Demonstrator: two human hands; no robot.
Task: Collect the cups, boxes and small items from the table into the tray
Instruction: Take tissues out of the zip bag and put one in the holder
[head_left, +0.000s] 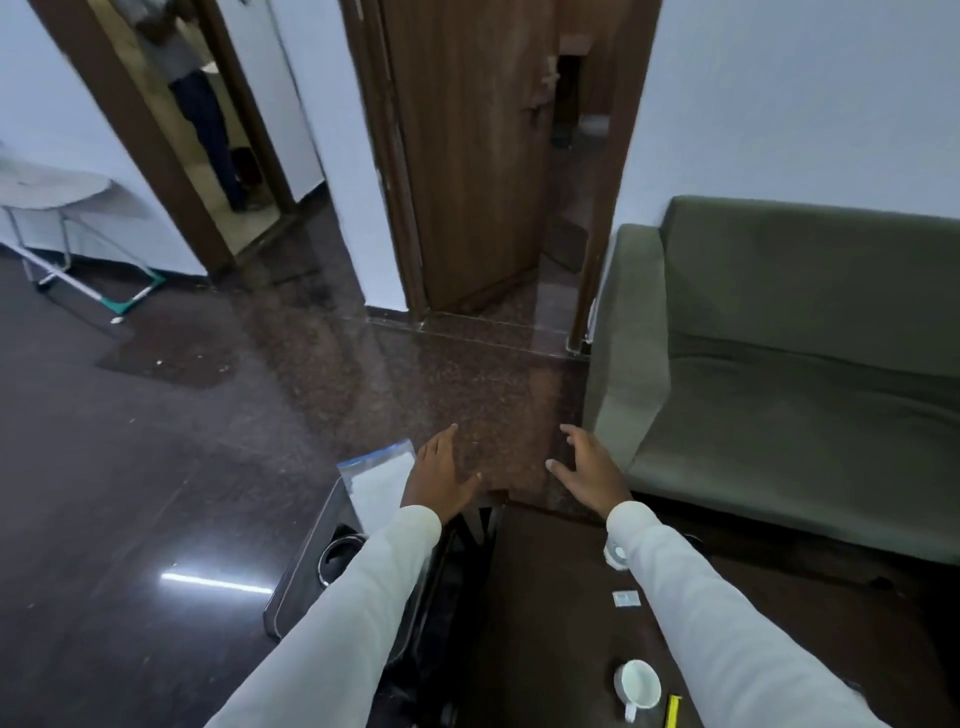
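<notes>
Sleeves (332, 623) nearest | tray (311, 571) at 7 o'clock | left hand (439, 475) spread, empty | right hand (589, 470) spread, empty | cup (638, 686) at 5 o'clock on table (545, 623) | we should drop our gaze, grasp cup first.

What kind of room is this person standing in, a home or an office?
Probably a lounge or waiting room, in an office or a home; I cannot tell which. A green sofa stands beside a low dark table bearing a white cup, and a wooden door opens onto a polished stone floor.
</notes>
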